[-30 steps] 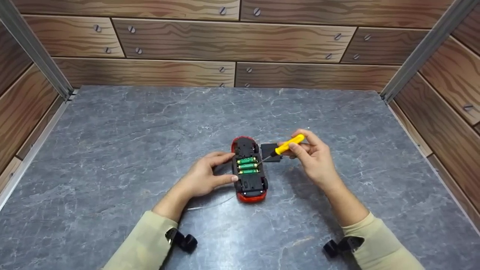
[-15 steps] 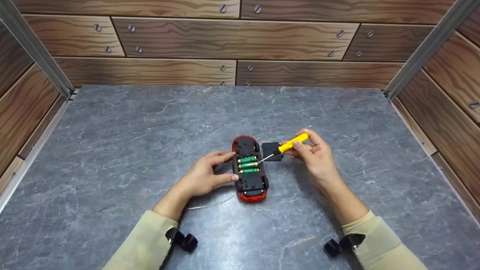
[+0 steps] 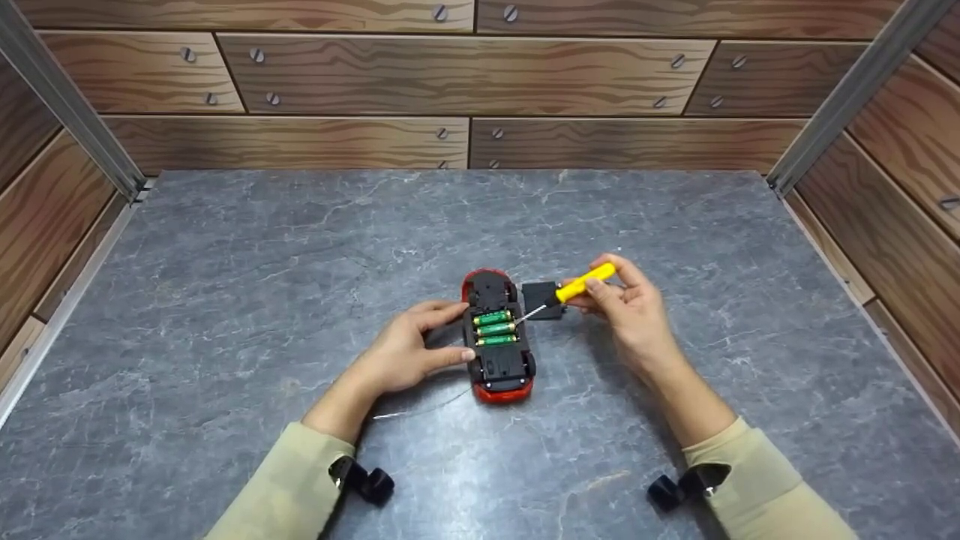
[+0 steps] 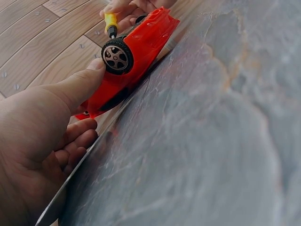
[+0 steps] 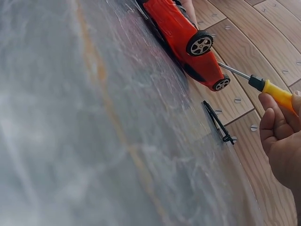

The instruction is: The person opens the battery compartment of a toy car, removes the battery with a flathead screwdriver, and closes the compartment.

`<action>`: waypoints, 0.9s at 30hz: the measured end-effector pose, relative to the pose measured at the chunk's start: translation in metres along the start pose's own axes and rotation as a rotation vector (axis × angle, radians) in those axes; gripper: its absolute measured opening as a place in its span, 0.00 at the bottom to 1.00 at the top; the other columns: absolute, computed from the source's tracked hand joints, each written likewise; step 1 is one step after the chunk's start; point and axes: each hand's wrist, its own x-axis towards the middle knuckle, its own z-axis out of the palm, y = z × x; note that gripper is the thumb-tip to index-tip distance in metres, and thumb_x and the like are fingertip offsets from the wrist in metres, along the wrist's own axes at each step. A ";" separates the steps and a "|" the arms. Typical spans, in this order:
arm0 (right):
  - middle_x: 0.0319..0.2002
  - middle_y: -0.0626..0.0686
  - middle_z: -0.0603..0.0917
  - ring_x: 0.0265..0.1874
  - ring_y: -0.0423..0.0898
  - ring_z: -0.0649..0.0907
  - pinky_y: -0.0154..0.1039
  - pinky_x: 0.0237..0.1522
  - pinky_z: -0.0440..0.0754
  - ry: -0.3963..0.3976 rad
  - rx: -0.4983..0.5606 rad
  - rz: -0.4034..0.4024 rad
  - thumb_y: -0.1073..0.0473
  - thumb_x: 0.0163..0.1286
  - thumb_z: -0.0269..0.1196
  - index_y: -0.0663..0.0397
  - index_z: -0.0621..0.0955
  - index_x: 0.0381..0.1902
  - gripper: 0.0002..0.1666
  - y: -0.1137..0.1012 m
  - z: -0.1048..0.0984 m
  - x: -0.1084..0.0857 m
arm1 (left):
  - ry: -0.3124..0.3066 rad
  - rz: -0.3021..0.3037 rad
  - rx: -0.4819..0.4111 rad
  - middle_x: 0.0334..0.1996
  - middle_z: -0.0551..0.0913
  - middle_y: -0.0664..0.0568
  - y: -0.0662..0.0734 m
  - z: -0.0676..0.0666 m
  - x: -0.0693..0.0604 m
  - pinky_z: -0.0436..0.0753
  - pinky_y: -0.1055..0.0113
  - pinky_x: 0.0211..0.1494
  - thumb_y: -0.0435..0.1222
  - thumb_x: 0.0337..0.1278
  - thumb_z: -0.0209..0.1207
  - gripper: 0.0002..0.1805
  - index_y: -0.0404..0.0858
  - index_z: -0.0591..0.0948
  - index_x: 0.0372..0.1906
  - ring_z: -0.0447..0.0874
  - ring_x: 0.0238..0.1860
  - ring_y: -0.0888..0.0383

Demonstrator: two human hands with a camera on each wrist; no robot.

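Note:
A red toy car lies upside down on the table, its black underside facing up. Several green batteries sit in its uncovered battery compartment. My left hand holds the car along its left side, thumb by one wheel and index finger near the other end. In my right hand is a screwdriver with a yellow handle, pinched between thumb and fingers. Its metal shaft slants down to the right edge of the compartment, beside the battery ends; exact tip contact is unclear.
A black battery cover lies just right of the car, partly under the screwdriver. A thin wire runs from the car towards the left forearm. Wood-patterned walls enclose the grey marbled table at the back and sides.
The right hand and screwdriver shifted slightly right and up early on, then stayed nearly still. The car, its batteries and the left hand look unchanged.

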 end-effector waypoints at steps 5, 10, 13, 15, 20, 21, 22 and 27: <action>0.48 0.72 0.88 0.41 0.51 0.93 0.45 0.48 0.90 0.014 0.015 0.020 0.74 0.80 0.55 0.56 0.78 0.51 0.11 0.001 0.000 0.000 | 0.002 -0.001 0.002 0.73 0.75 0.51 0.000 0.000 0.000 0.64 0.45 0.80 0.49 0.56 0.77 0.42 0.46 0.76 0.76 0.70 0.75 0.47; 0.48 0.71 0.88 0.41 0.51 0.93 0.46 0.48 0.90 0.027 0.016 0.031 0.74 0.80 0.56 0.56 0.78 0.51 0.11 0.000 0.001 0.000 | 0.003 -0.002 0.010 0.73 0.75 0.50 0.000 0.000 0.000 0.64 0.45 0.80 0.49 0.56 0.78 0.43 0.46 0.76 0.76 0.70 0.74 0.47; 0.47 0.70 0.89 0.40 0.50 0.93 0.44 0.46 0.90 0.029 0.020 0.045 0.74 0.80 0.55 0.54 0.77 0.51 0.11 0.000 0.001 0.000 | 0.006 0.006 0.010 0.72 0.76 0.51 0.000 0.000 0.000 0.64 0.46 0.80 0.48 0.56 0.78 0.42 0.45 0.76 0.76 0.71 0.74 0.47; 0.47 0.69 0.89 0.39 0.49 0.93 0.42 0.45 0.91 0.030 0.026 0.053 0.74 0.81 0.55 0.53 0.77 0.51 0.12 0.000 0.001 0.000 | 0.007 0.013 0.008 0.72 0.77 0.51 0.000 0.000 0.001 0.65 0.46 0.80 0.48 0.56 0.78 0.42 0.45 0.76 0.76 0.71 0.74 0.48; 0.46 0.69 0.89 0.37 0.49 0.93 0.39 0.42 0.90 0.043 0.030 0.071 0.74 0.81 0.54 0.54 0.77 0.52 0.12 0.000 0.000 0.001 | 0.008 0.016 0.007 0.72 0.77 0.51 0.000 0.001 0.001 0.65 0.46 0.79 0.48 0.57 0.78 0.41 0.46 0.76 0.76 0.71 0.74 0.48; 0.46 0.69 0.90 0.37 0.49 0.93 0.39 0.41 0.90 0.048 0.027 0.077 0.74 0.81 0.54 0.54 0.77 0.52 0.11 0.000 0.000 0.001 | 0.008 0.014 0.007 0.72 0.77 0.52 0.000 0.001 0.001 0.65 0.46 0.79 0.48 0.57 0.78 0.41 0.46 0.76 0.76 0.71 0.74 0.48; 0.45 0.68 0.90 0.37 0.49 0.93 0.39 0.41 0.90 0.052 0.025 0.082 0.74 0.81 0.54 0.55 0.77 0.52 0.11 0.000 0.000 0.001 | 0.008 0.012 0.005 0.72 0.77 0.52 0.000 0.001 0.001 0.65 0.45 0.79 0.48 0.57 0.78 0.42 0.47 0.76 0.76 0.71 0.74 0.48; 0.44 0.67 0.91 0.38 0.50 0.93 0.42 0.44 0.91 0.058 -0.002 0.077 0.74 0.80 0.55 0.56 0.77 0.53 0.11 -0.002 0.002 0.001 | 0.008 0.003 0.004 0.72 0.77 0.52 0.000 0.000 0.000 0.65 0.45 0.79 0.49 0.56 0.78 0.42 0.48 0.76 0.76 0.71 0.74 0.48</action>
